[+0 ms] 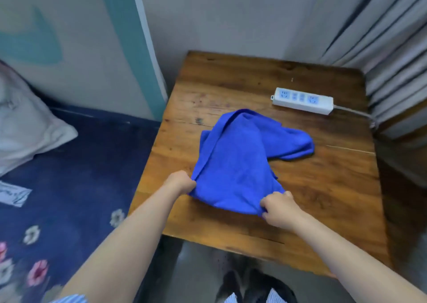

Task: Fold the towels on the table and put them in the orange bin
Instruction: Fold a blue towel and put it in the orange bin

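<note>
A bright blue towel [240, 159] lies rumpled in the middle of the wooden table [323, 187], one end trailing toward the right. My left hand [181, 182] grips its near left corner. My right hand [278, 209] pinches its near right corner. The near edge of the towel is stretched between the two hands, slightly lifted off the wood. No orange bin is in view.
A white power strip [302, 100] with a cord lies at the table's far right. A bed with a dark blue flowered cover [69, 175] and a pale pillow [25, 127] stands to the left. Grey curtains [381, 36] hang at the right.
</note>
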Action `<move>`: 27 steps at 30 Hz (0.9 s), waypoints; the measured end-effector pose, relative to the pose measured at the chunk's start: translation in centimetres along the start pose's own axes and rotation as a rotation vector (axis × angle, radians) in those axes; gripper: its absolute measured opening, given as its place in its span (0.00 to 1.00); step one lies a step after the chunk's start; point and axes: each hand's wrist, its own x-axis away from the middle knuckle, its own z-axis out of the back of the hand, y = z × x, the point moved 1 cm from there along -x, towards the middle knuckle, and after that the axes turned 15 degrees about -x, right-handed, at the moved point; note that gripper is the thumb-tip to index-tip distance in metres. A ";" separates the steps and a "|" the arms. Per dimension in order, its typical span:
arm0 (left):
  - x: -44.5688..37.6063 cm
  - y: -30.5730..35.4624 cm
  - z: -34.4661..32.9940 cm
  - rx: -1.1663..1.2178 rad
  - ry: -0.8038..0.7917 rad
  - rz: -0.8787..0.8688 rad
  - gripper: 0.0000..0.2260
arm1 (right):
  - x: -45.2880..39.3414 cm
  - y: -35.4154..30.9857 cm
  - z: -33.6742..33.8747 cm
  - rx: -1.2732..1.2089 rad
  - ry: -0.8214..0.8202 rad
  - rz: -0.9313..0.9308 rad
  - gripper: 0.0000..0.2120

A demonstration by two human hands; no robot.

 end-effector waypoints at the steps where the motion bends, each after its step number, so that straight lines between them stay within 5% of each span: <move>1: -0.2 -0.5 -1.1 -0.041 -0.051 -0.004 0.12 | 0.0 -0.1 -0.9 0.027 -0.097 -0.005 0.08; 4: -1.7 -1.6 -3.3 -0.017 -0.076 0.015 0.09 | -0.5 -0.1 -1.4 -0.082 -0.170 -0.014 0.09; 7: -2.5 -1.5 -3.3 0.111 0.162 0.029 0.11 | -1.6 0.7 0.4 -0.282 0.139 0.002 0.15; 11: -3.9 0.2 -2.0 0.138 0.413 -0.043 0.18 | -4.6 2.2 3.1 -0.613 0.554 -0.147 0.09; 14: -5.0 1.9 -1.6 0.096 0.428 -0.081 0.14 | -6.6 2.7 3.0 -0.768 0.469 -0.279 0.09; 18: -5.9 2.7 -1.8 -0.046 0.435 -0.044 0.12 | -6.8 2.5 1.9 -0.804 0.435 -0.309 0.21; 23: -6.3 2.7 -2.7 -0.240 0.442 -0.086 0.14 | -6.1 4.3 3.8 -1.038 0.516 -0.305 0.20; 27: -6.2 3.0 -3.0 -0.222 0.481 -0.100 0.12 | -5.5 3.9 4.3 -1.137 0.401 -0.249 0.20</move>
